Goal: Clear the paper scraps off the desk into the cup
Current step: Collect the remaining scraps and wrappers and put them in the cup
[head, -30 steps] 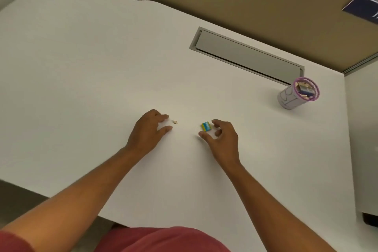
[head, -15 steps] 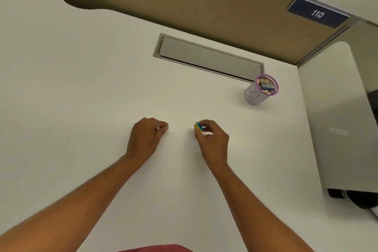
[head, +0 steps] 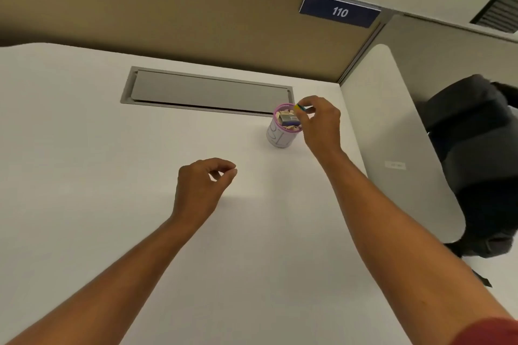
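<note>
Your left hand (head: 200, 187) hangs over the counter (head: 84, 176), nearer to you than the cup (head: 280, 131) and to its left. Its fingers (head: 228, 169) are curled with thumb and forefinger tips pressed together; whether a small scrap is pinched there you cannot tell, it is too small to see. That pinch suggests it waits its turn at the cup.

Your right hand (head: 319, 123) is at the cup's right side, just above the rim. Its fingers (head: 308, 109) pinch a blue and yellow paper scrap (head: 301, 107) by 1 edge, so the scrap hangs over the pink rim and should drop in when you let go.

The cup stands upright on the counter, already full of scraps, so the new piece could perch on top or slide off.

Just behind the cup lies the grey cable hatch (head: 207, 89); beyond it rises the partition with the sign (head: 339, 10) reading 110.
</note>
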### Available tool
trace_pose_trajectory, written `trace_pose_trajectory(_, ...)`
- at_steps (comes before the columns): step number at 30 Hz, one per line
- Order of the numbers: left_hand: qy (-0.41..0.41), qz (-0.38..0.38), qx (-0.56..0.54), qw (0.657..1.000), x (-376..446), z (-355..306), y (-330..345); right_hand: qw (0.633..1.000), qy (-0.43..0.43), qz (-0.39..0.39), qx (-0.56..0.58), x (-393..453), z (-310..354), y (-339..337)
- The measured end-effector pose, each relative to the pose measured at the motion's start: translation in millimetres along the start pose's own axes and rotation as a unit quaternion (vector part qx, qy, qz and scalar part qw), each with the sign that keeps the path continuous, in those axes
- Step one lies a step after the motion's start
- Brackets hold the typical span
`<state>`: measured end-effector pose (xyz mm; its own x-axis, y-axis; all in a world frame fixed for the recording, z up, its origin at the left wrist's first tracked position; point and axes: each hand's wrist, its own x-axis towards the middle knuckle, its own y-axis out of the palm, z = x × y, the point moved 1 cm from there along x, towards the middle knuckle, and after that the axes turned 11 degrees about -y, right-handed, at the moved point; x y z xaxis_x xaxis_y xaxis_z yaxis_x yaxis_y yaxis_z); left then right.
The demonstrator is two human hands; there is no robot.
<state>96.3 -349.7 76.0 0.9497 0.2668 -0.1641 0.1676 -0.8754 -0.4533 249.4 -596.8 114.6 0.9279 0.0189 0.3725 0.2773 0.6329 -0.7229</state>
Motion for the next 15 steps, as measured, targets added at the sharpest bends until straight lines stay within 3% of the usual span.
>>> trace_pose_trajectory(5, 0.009, -0.029, 0.006, 1.0, -1.3, -5.5, 14.7, 0.987, -0.04, 0.131, -0.089, 32.7, -26.9, 19.2)
trace_pose_trajectory(10, 0.013, -0.058, -0.002, 0.998, 0.0, -7.4, 21.2, 0.975, -0.086, 0.161, -0.124, 34.5, -35.4, 24.5)
trace_pose_trajectory(13, 0.032, -0.047, 0.006, 0.998, 8.4, -18.9, 31.0, 0.983, -0.093, 0.124, -0.1, 29.6, -34.4, 16.3)
trace_pose_trajectory(15, 0.058, -0.043, 0.015, 0.997, 20.0, -33.1, 39.9, 0.995, -0.077, 0.041, -0.039, 17.4, -35.0, 7.6)
